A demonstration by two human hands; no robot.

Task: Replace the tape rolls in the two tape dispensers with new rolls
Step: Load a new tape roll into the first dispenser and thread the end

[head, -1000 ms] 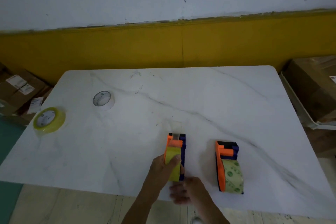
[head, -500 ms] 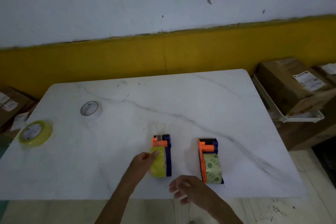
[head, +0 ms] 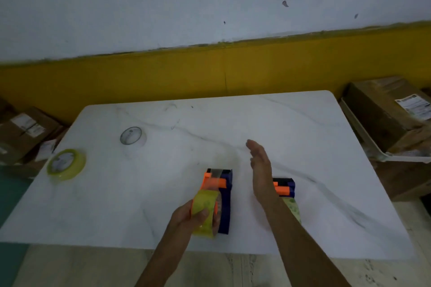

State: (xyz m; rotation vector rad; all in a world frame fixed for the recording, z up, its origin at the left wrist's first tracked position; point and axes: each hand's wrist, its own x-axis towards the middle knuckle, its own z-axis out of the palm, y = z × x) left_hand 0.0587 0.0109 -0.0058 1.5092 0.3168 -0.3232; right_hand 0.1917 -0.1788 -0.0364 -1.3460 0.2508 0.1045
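Note:
Two orange-and-blue tape dispensers lie near the front edge of the white marble table [head: 303, 137]. My left hand [head: 189, 214] grips the yellow-green roll [head: 205, 207] sitting in the left dispenser [head: 225, 196]. My right hand [head: 261, 165] hovers flat and open just right of that dispenser, fingers pointing away. The right dispenser [head: 285, 187] with its pale green roll [head: 293, 207] is partly hidden behind my right forearm. A yellow-green spare roll [head: 66, 164] lies at the table's left edge. A clear spare roll [head: 131, 136] lies behind it.
Cardboard boxes [head: 23, 133] stand on the floor to the left. More boxes [head: 391, 116] rest on a white tray [head: 373, 147] to the right of the table. A yellow and white wall runs behind.
My right hand has risen from the front edge and reached forward between the two dispensers. My left hand has closed further around the yellow-green roll. The camera has moved closer.

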